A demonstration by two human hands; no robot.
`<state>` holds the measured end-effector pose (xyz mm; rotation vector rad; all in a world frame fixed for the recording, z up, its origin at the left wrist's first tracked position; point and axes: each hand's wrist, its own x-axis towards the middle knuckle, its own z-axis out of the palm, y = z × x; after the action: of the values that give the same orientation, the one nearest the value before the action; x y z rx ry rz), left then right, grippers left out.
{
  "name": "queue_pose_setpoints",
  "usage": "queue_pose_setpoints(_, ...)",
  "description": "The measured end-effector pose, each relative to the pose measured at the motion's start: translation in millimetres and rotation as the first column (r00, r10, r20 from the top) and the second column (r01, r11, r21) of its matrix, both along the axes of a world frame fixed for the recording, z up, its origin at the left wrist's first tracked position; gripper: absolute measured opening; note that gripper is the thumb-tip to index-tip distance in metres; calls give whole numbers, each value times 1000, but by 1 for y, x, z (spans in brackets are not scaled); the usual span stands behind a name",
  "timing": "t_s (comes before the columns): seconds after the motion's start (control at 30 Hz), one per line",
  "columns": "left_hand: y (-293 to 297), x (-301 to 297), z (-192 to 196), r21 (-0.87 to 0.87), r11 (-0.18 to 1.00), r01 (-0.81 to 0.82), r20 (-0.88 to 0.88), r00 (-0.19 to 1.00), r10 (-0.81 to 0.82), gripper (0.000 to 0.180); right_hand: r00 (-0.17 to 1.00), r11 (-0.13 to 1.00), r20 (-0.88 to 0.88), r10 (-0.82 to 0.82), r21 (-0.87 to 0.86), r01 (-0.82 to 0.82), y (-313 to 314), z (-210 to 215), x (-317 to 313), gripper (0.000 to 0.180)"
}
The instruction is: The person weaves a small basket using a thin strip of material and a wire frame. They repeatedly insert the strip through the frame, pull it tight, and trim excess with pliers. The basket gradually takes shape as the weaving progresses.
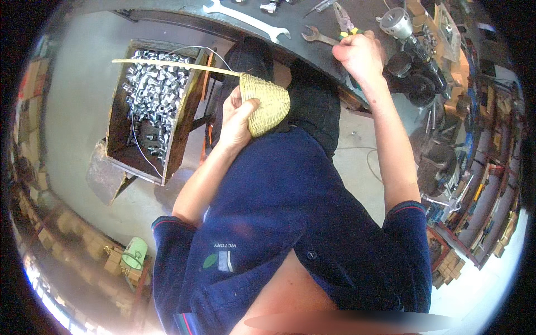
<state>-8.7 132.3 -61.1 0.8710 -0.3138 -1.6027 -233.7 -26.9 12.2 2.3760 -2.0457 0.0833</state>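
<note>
A small woven bamboo scoop basket (267,103) with a long thin handle stick is in my left hand (237,120). My thumb lies over its weave, and the stick reaches left above an open box. On the dark bench, my right hand (362,54) is closed around the yellow-green handles of a pair of pliers (345,21), whose jaws point away from me. Just left of that hand lies an open-end wrench (318,36). A longer double open-end wrench (247,19) rests farther left on the bench top.
The wooden box (177,131) at left holds many small metal fittings (157,84), with a thin wire across it. A round metal tool (395,22) and dark round parts (419,89) crowd the bench's right. A green bucket (134,252) stands at lower left; shelves (483,195) line the right.
</note>
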Motion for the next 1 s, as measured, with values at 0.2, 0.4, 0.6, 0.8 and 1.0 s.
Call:
queue_pose_setpoints(0.2, 3, 4, -2, -1, 1000, 11, -22, 1000, -11, 32, 874, 952, 381, 301, -171, -253, 68, 39, 4, 27)
queue_pose_setpoints(0.4, 1, 2, 0, -12, 999, 37, -18, 999, -37, 34, -208, 726, 949, -236, 29, -687, 112, 30, -9, 66)
queue_pose_setpoints(0.6, -1, 5, 7, -28, 997, 70, -46, 996, -72, 33, -102, 407, 696, -710, 288, -867, 87, 24, 20, 82)
queue_pose_setpoints(0.8, 0, -1, 0, 27, 1000, 5, 1, 1000, -5, 29, 78, 325, 769, -634, 357, -876, 71, 54, 5, 81)
queue_pose_setpoints(1.0, -2, 1, 3, 22, 999, 38, 39, 999, -39, 30, 184, 168, 549, -815, 529, -832, 73, 51, -14, 75)
